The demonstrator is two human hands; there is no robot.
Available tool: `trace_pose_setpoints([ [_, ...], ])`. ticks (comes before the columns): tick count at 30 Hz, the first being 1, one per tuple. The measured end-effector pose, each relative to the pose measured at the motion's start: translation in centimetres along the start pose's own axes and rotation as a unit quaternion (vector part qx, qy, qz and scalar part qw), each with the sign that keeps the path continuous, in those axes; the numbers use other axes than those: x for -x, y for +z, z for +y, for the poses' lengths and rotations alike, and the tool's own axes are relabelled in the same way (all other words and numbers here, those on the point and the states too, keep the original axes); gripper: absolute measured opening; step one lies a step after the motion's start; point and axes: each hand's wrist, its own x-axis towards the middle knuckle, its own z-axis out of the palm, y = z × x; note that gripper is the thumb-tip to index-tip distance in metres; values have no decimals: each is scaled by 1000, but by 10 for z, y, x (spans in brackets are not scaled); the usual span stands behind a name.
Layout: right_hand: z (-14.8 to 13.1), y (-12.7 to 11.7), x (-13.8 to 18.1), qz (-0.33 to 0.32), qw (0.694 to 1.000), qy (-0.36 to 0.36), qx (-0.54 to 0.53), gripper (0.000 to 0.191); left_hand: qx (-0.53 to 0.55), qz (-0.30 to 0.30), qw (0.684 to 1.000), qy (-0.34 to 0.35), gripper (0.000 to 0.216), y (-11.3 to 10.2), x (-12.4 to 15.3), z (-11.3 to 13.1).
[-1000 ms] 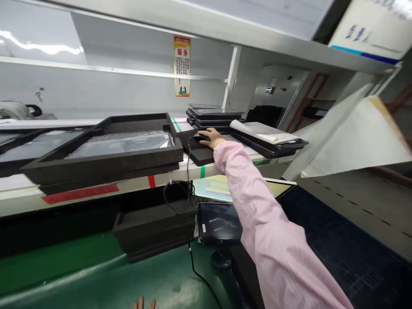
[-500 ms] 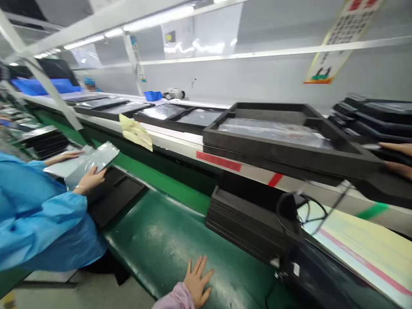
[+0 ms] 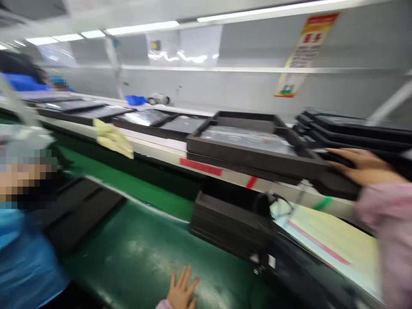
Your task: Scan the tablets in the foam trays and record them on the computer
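My left hand (image 3: 180,292) lies with fingers spread on the green work mat (image 3: 138,253), holding nothing. At the right, my right hand (image 3: 370,165) in a pink sleeve is closed around the edge of a dark flat object (image 3: 337,182); blur hides its exact kind. This object sits against the right end of a black foam tray (image 3: 244,156), in which a flat panel in clear film (image 3: 247,136) lies. Just behind my right hand is a stack of black trays (image 3: 350,126).
A stack of black foam trays (image 3: 225,219) stands below the shelf, beside dark cables (image 3: 273,206) and a yellow-white sheet (image 3: 334,231). More trays with film-covered panels (image 3: 144,117) line the shelf. A co-worker in a blue gown (image 3: 25,253) is at left, near another black tray (image 3: 86,206).
The view has swung right, so more of my right hand and sleeve shows. My left hand stays spread on the mat. The co-worker's panel has moved up and left in view.
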Motion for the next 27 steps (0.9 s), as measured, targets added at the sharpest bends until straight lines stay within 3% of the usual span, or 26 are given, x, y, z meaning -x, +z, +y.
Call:
trace_pose_setpoints([
  [3,-4,-30,19,-110,990,36,83,51,-12,20,999,-40,53,-17,9,11],
  [7,-16,-26,29,-92,990,41,97,49,-62,85,993,-60,47,-19,11,23],
  [19,-10,-31,27,-132,990,3,56,56,-76,86,992,-52,45,-40,16,33],
  [27,-11,-28,30,-101,992,-7,70,52,-62,80,993,-59,45,-41,19,33],
])
